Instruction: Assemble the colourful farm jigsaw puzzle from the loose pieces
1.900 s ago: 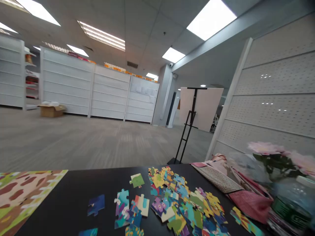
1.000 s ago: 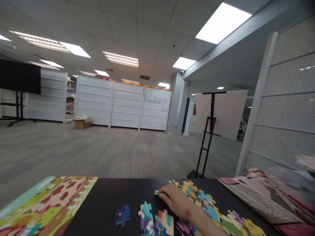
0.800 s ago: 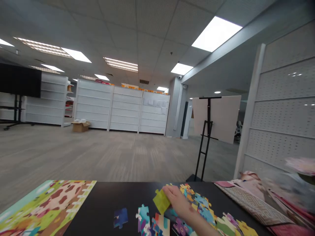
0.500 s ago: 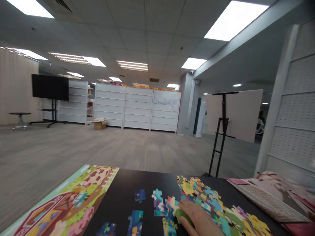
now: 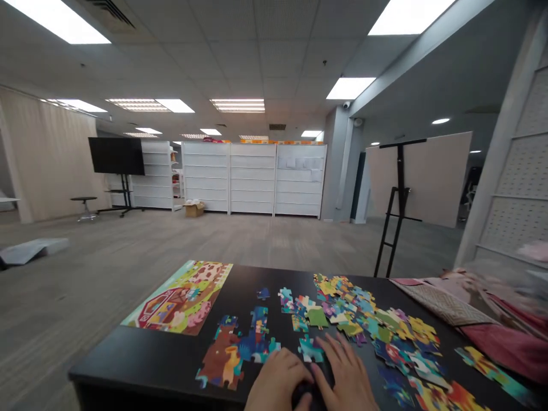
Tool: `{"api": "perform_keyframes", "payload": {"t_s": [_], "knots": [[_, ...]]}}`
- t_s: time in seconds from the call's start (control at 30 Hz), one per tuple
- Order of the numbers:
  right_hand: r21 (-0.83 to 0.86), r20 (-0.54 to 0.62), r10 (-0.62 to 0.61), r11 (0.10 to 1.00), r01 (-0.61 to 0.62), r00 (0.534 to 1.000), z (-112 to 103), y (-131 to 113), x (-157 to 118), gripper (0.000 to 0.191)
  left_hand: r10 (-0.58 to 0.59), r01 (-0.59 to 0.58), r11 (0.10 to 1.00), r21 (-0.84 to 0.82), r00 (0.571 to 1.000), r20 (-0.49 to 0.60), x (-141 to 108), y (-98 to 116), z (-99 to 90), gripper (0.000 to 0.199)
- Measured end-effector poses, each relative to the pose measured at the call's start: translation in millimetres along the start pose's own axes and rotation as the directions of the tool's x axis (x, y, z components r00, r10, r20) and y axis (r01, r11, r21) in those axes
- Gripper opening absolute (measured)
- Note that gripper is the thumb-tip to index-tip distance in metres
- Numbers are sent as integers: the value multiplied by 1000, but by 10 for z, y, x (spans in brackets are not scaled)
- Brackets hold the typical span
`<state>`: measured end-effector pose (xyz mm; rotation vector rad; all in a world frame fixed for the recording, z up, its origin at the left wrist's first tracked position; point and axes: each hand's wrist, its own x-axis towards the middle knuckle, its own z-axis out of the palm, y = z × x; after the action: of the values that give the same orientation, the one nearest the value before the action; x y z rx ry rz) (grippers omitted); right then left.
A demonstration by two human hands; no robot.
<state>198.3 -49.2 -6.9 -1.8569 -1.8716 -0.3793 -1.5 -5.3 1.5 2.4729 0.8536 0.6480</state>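
A teal-and-white cardboard jigsaw piece (image 5: 309, 349) lies flat on a black table (image 5: 128, 359), between a joined brown-and-blue puzzle section (image 5: 220, 355) and loosely heaped multicoloured cardboard pieces (image 5: 363, 305).

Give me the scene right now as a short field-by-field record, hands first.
Left hand: fingers curled, beside the right hand; grip unclear
Right hand: fingers extended, near the teal puzzle piece; grip unclear
Joined section: brown figure, left of both hands
Loose pieces: overlapping pile, beyond and right
Picture sheet: farm scene, flat, far left
Pink fabric item: right side
Surface: black table
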Motion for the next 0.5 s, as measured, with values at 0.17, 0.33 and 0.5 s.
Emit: {"api": "perform_keyframes", "payload": {"t_s": [0.17,0.33,0.5], "knots": [[38,235,50,997,-61,971,-241,-188,3,49,-35,26,998,-61,989,-147,-151,157,-63,23],[22,298,59,997,-68,953,-192,-137,51,53,1,-17,995,-101,988,-154,-155,87,-19,26],[18,267,37,999,-43,963,-70,-29,72,52,98,-109,981,-158,992,-76,-12,-78,48,29]]}}
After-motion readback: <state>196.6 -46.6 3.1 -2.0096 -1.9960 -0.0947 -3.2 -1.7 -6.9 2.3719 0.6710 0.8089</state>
